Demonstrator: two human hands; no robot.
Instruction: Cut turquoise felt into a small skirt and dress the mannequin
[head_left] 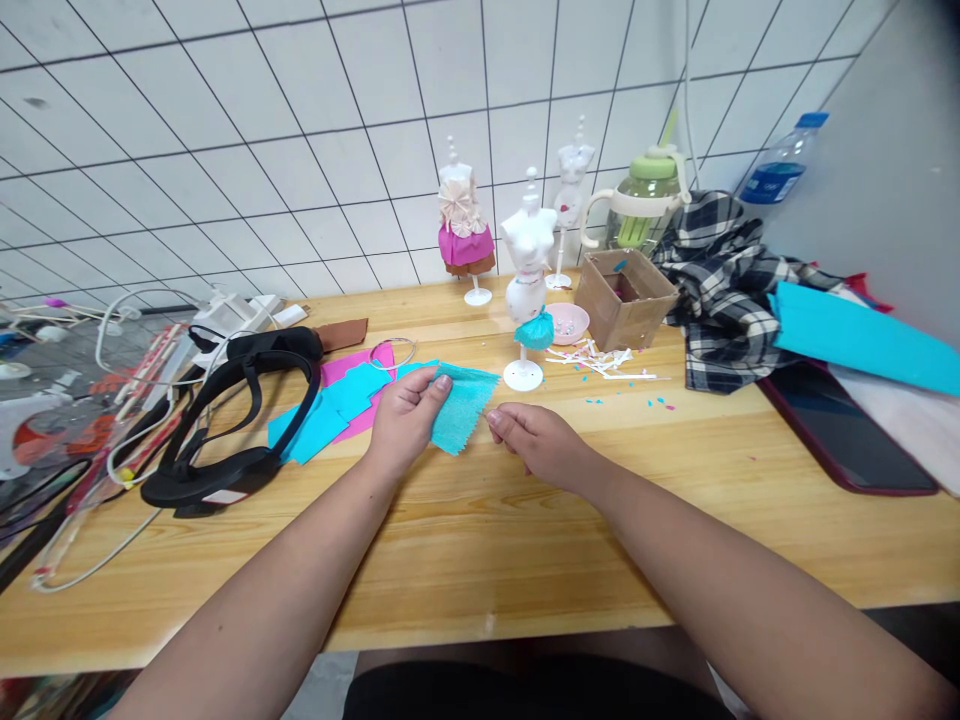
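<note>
My left hand (403,418) pinches a small turquoise fabric piece (463,408) with a frayed, zigzag edge, thumb on top. Just right of that edge is my right hand (541,442), its thumb and fingertips pressed together; whatever they hold is too small to make out. Behind the hands a white miniature dress form (529,245) stands upright on its round base. A gathered turquoise scrap (535,330) is attached at its lower body. To the left, flat blue pieces (352,390) lie over a magenta sheet (358,425).
A dressed mini form (465,225) and another white form (574,165) stand by the wall. Right are a cardboard box (626,305), pink dish (568,318), white strips (607,362), jug (649,200), plaid cloth (716,340) and phone (847,430). A black headset (225,480) lies left.
</note>
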